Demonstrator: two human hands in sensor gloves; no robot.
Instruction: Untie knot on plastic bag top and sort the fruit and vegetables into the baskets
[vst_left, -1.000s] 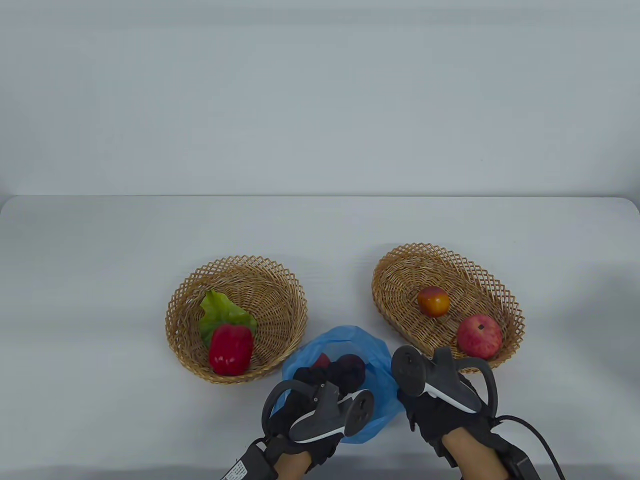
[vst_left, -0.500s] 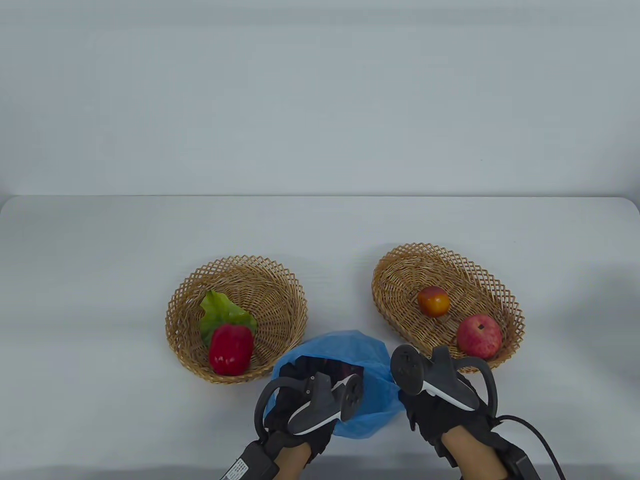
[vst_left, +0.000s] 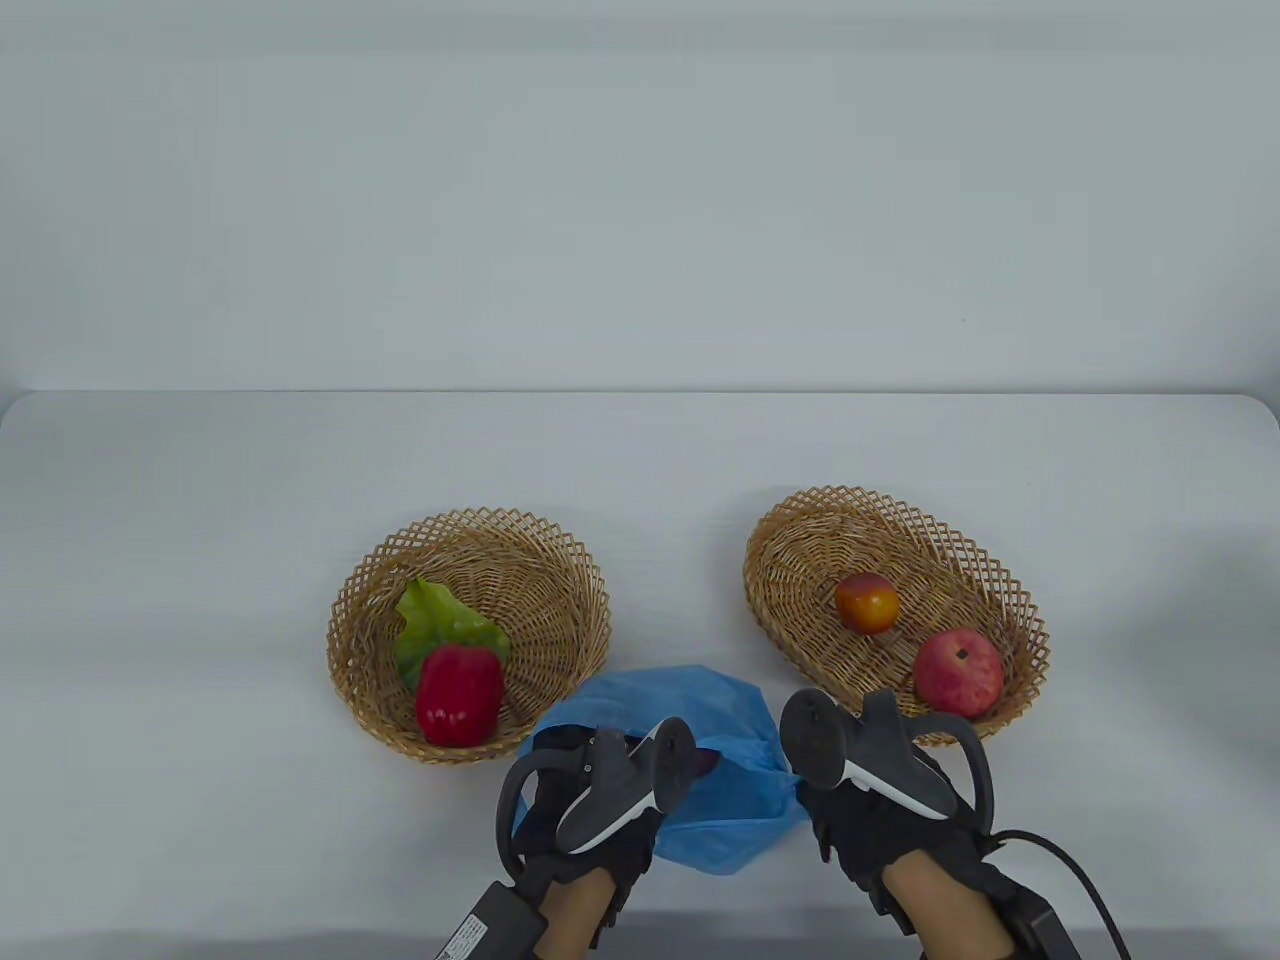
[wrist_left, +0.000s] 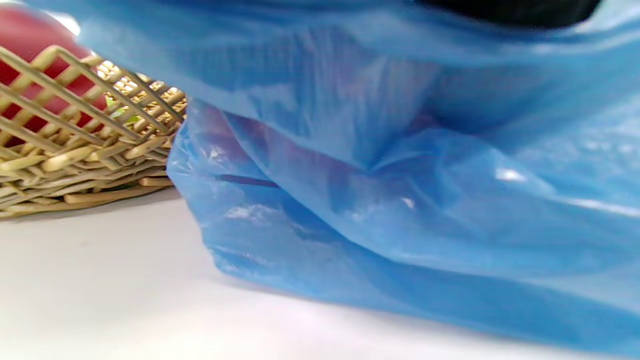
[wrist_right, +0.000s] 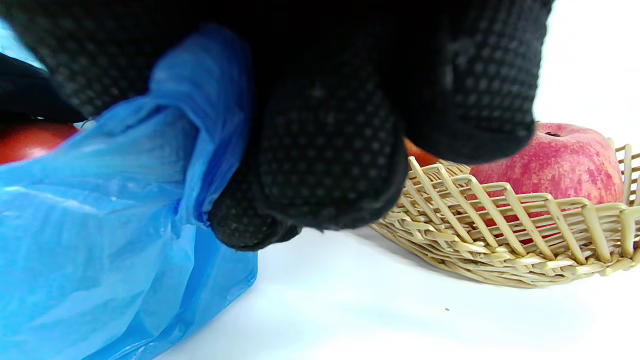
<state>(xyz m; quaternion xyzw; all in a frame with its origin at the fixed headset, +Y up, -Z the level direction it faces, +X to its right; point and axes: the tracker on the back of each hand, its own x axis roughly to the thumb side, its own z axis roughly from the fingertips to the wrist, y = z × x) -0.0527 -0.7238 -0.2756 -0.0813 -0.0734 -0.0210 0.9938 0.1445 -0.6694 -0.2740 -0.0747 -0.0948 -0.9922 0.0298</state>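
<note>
Blue bag (vst_left: 700, 790) low centre of frame on tabletop (vst_left: 200, 480), between baskets. Right hand (vst_left: 880, 810) pinches bag's right edge. Left hand (vst_left: 580, 810) inside bag mouth, grip unclear; has slid lower-left since earlier frame, dark fruit now hidden.

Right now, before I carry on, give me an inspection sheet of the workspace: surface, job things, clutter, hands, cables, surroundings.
Surface: white table, bare where visible.
Job things: blue plastic bag open at the near edge between two baskets, something dark red inside. Left basket holds a lettuce leaf and a red pepper. Right basket holds an apple and a small red-yellow fruit.
Clutter: nothing seen.
Hands: left hand reaches into the bag's mouth, fingers hidden. Right hand pinches the bag's edge, shown in the right wrist view.
Cables: black cable runs from the right wrist off the bottom edge.
Surroundings: plain pale wall.
</note>
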